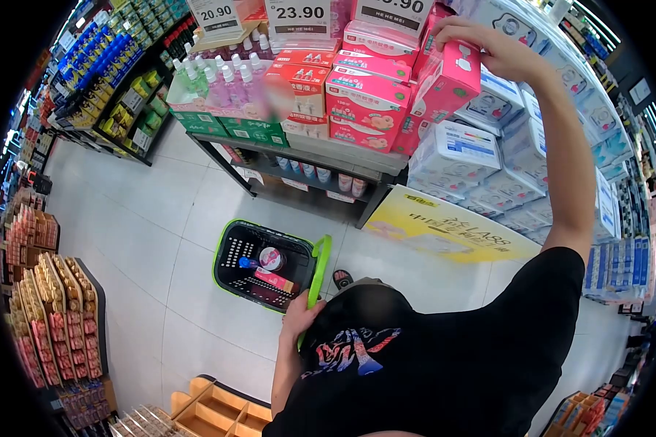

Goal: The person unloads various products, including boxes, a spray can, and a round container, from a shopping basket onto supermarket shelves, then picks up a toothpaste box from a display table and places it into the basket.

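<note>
My right hand (481, 45) is closed over the top end of a pink box (452, 81), which tilts beside the stacked pink boxes (368, 98) on the shelf. Lower down, my left hand (301, 315) wraps round the green handle (320, 269) of a black shopping basket (229, 280) with a green rim. Inside the basket lie a round pink-and-white container (271, 258), a small blue item (248, 262) and a flat pink pack (273, 280).
Spray bottles (219, 84) and orange boxes (299, 87) stand left of the pink boxes. White packs (455, 153) are piled at the right above a yellow sign (444, 229). Snack racks (55, 320) stand at far left, a wooden divided bin (215, 411) at the bottom.
</note>
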The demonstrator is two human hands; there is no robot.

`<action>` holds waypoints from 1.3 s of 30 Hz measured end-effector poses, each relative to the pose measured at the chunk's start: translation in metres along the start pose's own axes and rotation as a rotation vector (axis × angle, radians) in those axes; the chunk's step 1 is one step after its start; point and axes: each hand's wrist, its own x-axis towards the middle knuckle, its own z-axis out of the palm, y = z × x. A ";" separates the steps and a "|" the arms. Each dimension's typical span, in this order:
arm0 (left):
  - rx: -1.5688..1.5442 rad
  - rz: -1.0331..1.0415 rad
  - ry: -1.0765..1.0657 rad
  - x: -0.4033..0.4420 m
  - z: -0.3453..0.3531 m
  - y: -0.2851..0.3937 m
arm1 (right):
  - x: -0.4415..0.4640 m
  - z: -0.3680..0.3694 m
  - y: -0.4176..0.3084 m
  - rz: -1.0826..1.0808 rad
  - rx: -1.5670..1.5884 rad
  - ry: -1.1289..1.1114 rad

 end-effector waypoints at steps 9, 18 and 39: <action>-0.034 0.020 0.030 0.002 0.004 0.003 | 0.002 0.004 0.030 -0.001 0.026 0.066; -0.018 0.012 0.040 0.001 0.007 0.000 | 0.011 0.007 0.041 0.014 0.006 0.031; -0.068 0.010 0.018 0.006 0.005 -0.004 | 0.001 0.031 -0.038 0.023 -0.112 0.684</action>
